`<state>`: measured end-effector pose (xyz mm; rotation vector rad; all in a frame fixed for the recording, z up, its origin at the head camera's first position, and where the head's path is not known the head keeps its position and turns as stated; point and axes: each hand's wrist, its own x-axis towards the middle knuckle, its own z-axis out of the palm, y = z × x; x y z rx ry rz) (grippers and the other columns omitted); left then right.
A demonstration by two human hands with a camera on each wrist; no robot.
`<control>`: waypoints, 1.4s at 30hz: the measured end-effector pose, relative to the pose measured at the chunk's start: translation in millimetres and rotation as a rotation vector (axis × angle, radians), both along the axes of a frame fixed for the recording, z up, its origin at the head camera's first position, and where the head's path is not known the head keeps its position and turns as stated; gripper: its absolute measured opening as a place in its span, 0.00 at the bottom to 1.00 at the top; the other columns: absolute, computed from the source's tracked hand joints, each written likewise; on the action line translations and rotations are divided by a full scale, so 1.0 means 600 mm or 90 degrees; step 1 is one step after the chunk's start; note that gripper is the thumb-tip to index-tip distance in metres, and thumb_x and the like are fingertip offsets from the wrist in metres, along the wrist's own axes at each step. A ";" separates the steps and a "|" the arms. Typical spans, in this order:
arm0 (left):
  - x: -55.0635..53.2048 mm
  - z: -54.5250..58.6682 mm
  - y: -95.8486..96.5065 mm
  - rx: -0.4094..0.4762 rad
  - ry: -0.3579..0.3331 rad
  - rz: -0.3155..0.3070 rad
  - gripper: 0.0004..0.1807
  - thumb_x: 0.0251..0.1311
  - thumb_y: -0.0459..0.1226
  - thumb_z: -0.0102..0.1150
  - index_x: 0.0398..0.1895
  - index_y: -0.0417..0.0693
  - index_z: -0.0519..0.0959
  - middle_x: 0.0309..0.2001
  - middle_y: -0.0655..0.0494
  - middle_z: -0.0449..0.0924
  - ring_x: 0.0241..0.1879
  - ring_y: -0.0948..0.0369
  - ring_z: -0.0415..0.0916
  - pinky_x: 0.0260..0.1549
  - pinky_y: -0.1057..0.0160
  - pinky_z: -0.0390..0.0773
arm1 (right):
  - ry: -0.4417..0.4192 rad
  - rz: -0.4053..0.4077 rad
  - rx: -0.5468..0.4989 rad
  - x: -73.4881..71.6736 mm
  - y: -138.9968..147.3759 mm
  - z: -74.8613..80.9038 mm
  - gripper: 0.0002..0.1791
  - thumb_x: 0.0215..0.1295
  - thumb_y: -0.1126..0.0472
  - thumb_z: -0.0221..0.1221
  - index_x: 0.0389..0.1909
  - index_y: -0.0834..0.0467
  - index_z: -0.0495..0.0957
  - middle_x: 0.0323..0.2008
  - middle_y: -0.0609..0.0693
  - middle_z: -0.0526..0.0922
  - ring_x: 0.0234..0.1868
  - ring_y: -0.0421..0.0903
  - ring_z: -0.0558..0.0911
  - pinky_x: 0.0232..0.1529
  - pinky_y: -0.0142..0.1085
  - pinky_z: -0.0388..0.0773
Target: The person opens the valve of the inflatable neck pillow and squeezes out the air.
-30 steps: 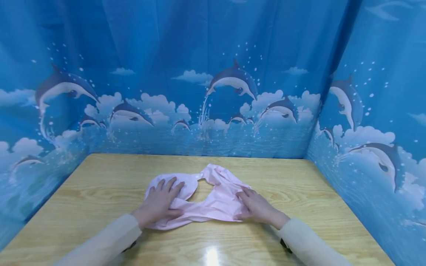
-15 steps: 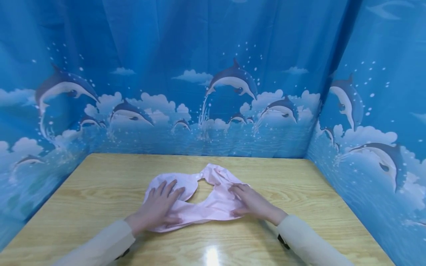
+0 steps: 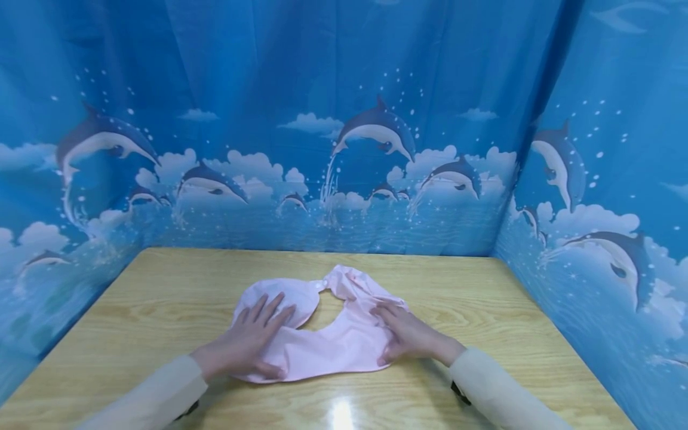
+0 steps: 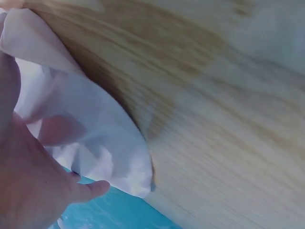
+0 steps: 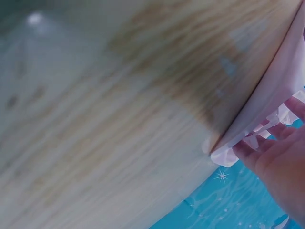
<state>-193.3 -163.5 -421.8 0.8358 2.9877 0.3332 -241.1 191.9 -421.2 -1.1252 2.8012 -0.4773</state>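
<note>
A pale pink cloth bib (image 3: 333,352) lies on the wooden table, its neck opening facing the far side. Near the top of that opening, a small whitish fastening (image 3: 321,285) joins the two ends. My left hand (image 3: 244,340) rests on the bib's left part with fingers spread, thumb near the lower edge. On the right part, my right hand (image 3: 405,331) touches the fabric with its fingers extended and thumb apart. The cloth is gathered into creases near the right fingers. The right wrist view shows the bib's edge (image 5: 267,100) beside those fingers.
The wooden table (image 3: 161,298) has a light reflection near its front. A blue dolphin-print curtain (image 3: 258,119) hangs behind it and along both sides. Light sleeves cover the forearms, with dark bands partly visible below the cuffs.
The bib's lower part has spread toward the person and looks flatter. My left hand has shifted slightly left and nearer; my right thumb has moved down along the cloth.
</note>
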 end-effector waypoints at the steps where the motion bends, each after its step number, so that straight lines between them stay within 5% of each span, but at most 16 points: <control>1: 0.000 0.000 -0.002 0.006 0.004 -0.003 0.61 0.35 0.72 0.54 0.72 0.53 0.46 0.72 0.43 0.35 0.69 0.37 0.35 0.59 0.30 0.46 | 0.004 0.001 0.004 0.000 0.001 0.000 0.55 0.35 0.40 0.70 0.63 0.63 0.60 0.65 0.65 0.58 0.65 0.61 0.61 0.61 0.57 0.61; 6: 0.001 -0.003 -0.015 0.030 0.031 -0.001 0.53 0.46 0.66 0.54 0.71 0.51 0.48 0.72 0.40 0.39 0.68 0.36 0.41 0.57 0.30 0.51 | 0.011 0.002 0.013 0.001 0.002 0.000 0.55 0.35 0.39 0.69 0.63 0.63 0.60 0.65 0.65 0.59 0.65 0.61 0.61 0.62 0.56 0.60; 11: 0.001 -0.007 -0.031 0.048 -0.004 0.017 0.53 0.48 0.63 0.56 0.72 0.53 0.44 0.71 0.39 0.36 0.67 0.33 0.39 0.56 0.29 0.50 | 0.020 -0.007 0.020 0.001 -0.001 0.001 0.55 0.35 0.37 0.69 0.63 0.63 0.60 0.64 0.65 0.60 0.64 0.61 0.62 0.61 0.57 0.61; 26: -0.014 -0.011 -0.055 0.009 -0.031 0.019 0.74 0.21 0.75 0.57 0.72 0.49 0.38 0.69 0.31 0.39 0.63 0.32 0.50 0.52 0.25 0.50 | 0.024 -0.006 0.037 0.008 0.003 0.000 0.59 0.32 0.33 0.67 0.63 0.62 0.59 0.65 0.64 0.59 0.65 0.62 0.60 0.60 0.60 0.60; 33: -0.014 -0.008 -0.061 0.012 -0.059 0.005 0.76 0.19 0.76 0.57 0.72 0.50 0.36 0.70 0.31 0.37 0.64 0.31 0.48 0.52 0.25 0.48 | 0.034 -0.002 0.040 0.017 0.004 0.003 0.58 0.31 0.33 0.68 0.62 0.62 0.60 0.64 0.65 0.59 0.64 0.64 0.60 0.55 0.61 0.65; 38: -0.015 -0.009 -0.058 0.023 -0.043 0.014 0.70 0.26 0.76 0.53 0.72 0.52 0.39 0.71 0.35 0.37 0.66 0.33 0.46 0.54 0.26 0.49 | 0.031 -0.010 0.056 0.014 0.001 0.005 0.57 0.31 0.33 0.68 0.62 0.61 0.61 0.63 0.64 0.61 0.64 0.63 0.61 0.56 0.60 0.65; 42: -0.019 -0.008 -0.047 0.030 0.025 0.015 0.61 0.36 0.74 0.50 0.71 0.51 0.47 0.71 0.40 0.43 0.68 0.38 0.45 0.57 0.31 0.52 | 0.033 -0.024 0.060 0.007 -0.002 0.013 0.55 0.33 0.34 0.68 0.61 0.60 0.62 0.62 0.62 0.65 0.62 0.61 0.65 0.58 0.58 0.64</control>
